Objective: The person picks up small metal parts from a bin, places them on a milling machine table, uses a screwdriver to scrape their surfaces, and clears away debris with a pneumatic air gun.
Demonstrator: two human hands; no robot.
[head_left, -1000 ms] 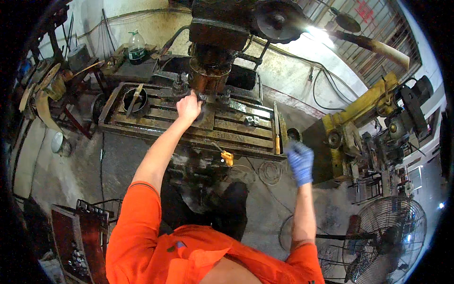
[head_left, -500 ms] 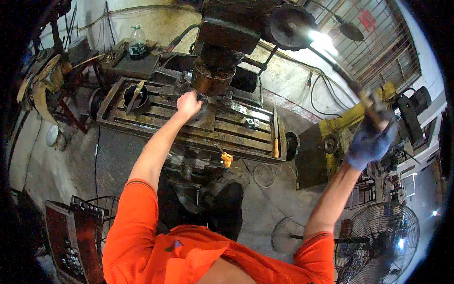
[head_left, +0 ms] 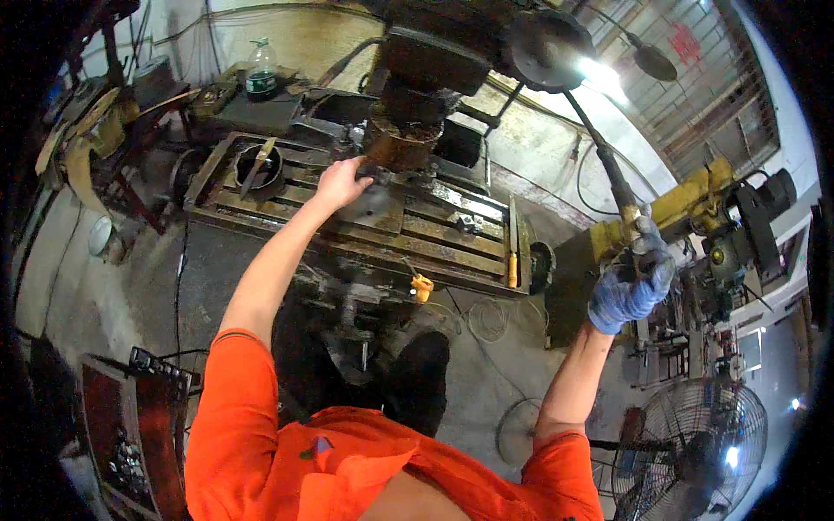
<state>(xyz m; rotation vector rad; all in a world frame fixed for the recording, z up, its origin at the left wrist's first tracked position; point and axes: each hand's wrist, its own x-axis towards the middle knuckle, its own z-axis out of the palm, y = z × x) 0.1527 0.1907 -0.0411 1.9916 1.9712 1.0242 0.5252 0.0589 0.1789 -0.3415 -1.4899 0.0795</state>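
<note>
My right hand (head_left: 630, 291), in a blue-grey work glove, is wrapped round the end of a long metal lever (head_left: 615, 174). This lever slopes down from the dark round hub (head_left: 549, 50) of a drilling machine. Bare, my left hand (head_left: 340, 184) is at the worktable just left of the rusty round spindle part (head_left: 402, 139). Its fingers are curled at a small dark piece, too hidden to name. Below the spindle lies a dark flat plate (head_left: 373, 211) on the slotted machine table (head_left: 426, 243).
A black pot (head_left: 271, 178) with a brush (head_left: 261, 163) stands on the table's left. On its right lie a yellow-handled file (head_left: 512, 260) and a small metal block (head_left: 466, 223). A plastic bottle (head_left: 261, 74) stands behind left; a large fan (head_left: 695, 443) is at lower right.
My right hand has swung the lever to the left and slightly down. My left hand has shifted a little left, away from the spindle. The whole view has moved slightly.
</note>
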